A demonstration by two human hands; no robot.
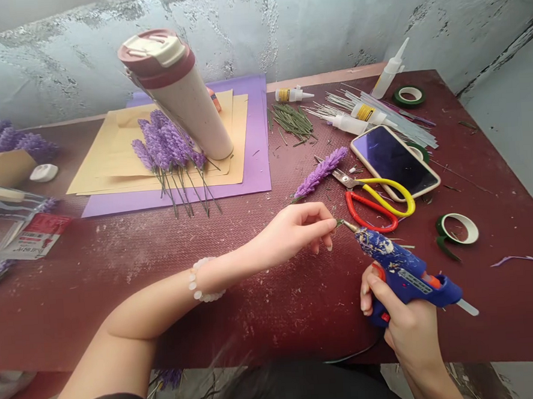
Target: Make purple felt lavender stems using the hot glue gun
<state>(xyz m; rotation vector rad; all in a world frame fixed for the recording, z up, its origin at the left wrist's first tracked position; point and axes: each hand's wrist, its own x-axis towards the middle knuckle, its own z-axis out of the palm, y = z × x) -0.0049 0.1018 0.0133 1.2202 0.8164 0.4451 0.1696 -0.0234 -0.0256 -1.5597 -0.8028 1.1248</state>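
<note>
The right hand [404, 320] is closed around the grip of a blue plastic glue gun [390, 261], and a translucent glue stick [469, 307] juts from its rear. The left hand [295, 231], a bracelet of pale beads [193, 282] on its wrist, pinches a small dark green piece [339, 223] between thumb and fingers, right at the gun's metal nozzle, above the dark red desk [256, 320].

To the right lies a white-cored roll of green tape [475, 230]. Beyond the nozzle are scissors with one red and one yellow handle [404, 194], partly over a black-screened phone in a pale case [393, 161], and a fuzzy purple flower spike [321, 172].

At the left edge, a clear plastic package with a red-and-white label [6, 230] has contents too blurred to name. Behind it, a brown paper wrap [5, 170] holds purple flowers [7, 138].

Farther back, loose purple flower stems [166, 139] lie on tan paper sheets [97, 167] beside a pale tumbler with a closed maroon-and-cream lid [188, 102]; its inside is hidden. Small translucent bottles with yellow labels [365, 113] lie on thin white sticks [333, 105]; their fill is unclear.
</note>
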